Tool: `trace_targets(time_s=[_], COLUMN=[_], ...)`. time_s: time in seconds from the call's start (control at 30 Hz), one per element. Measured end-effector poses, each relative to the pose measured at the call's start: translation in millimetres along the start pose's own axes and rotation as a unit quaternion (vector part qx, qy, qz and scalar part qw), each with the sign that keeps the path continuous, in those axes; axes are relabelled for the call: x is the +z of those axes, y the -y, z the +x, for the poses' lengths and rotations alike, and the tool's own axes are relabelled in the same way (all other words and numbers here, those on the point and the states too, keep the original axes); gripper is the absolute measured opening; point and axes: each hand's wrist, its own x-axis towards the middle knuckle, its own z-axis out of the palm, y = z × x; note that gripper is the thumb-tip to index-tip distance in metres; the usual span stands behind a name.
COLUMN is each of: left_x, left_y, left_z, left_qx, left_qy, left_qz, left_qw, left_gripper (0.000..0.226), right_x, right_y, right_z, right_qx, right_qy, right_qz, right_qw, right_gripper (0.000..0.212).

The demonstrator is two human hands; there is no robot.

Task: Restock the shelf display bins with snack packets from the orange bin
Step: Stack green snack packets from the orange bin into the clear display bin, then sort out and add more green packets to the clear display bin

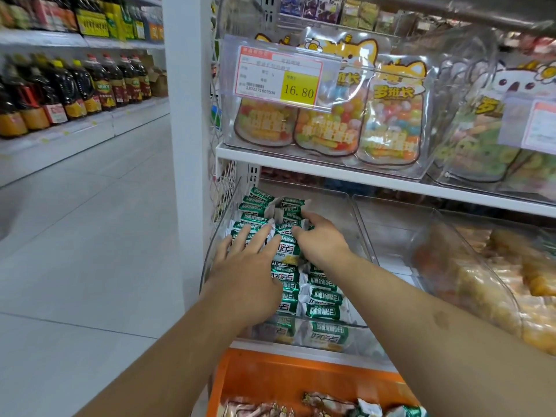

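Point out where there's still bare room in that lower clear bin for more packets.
Free: the clear bin's right rear, between the right hand and the right wall. Crowded: the left and front, filled with green-and-white packets, with the left hand spread flat over them. The orange bin below shows bare floor.

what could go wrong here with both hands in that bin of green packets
The green packets are heaped near the front rim of the clear bin, so pressing with the left hand might push some over into the orange bin. The right hand may disturb the rows behind.
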Motion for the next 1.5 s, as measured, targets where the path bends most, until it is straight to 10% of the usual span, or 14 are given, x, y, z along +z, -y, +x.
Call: trace_targets(time_s=[0.73, 0.97, 1.27, 1.5], left_x=[-35, -14, 122, 222], left_y=[-53, -111, -165, -180], left_z=[-51, -123, -175, -160], left_qx=[0.081, 0.125, 0.123, 0.102], left_qy=[-0.025, -0.042, 0.169, 0.28], left_qz=[-0.059, -0.072, -0.072, -0.062], left_qw=[0.995, 0.989, 0.975, 0.953], left_gripper=[0.068, 0.053, 0.051, 0.067], right_x=[-81, -132, -141, -105], right_y=[-10, -104, -285, -366], right_z=[-135, -225, -274, -253], right_qx=[-0.136, -0.053, 0.169, 0.18], right_qy=[0.002, 0.004, 0.041, 0.13], right_qz=[0.077, 0.142, 0.043, -0.134], right_qw=[0.988, 0.988, 0.984, 0.966], right_gripper=[0.043, 0.023, 0.005, 0.074])
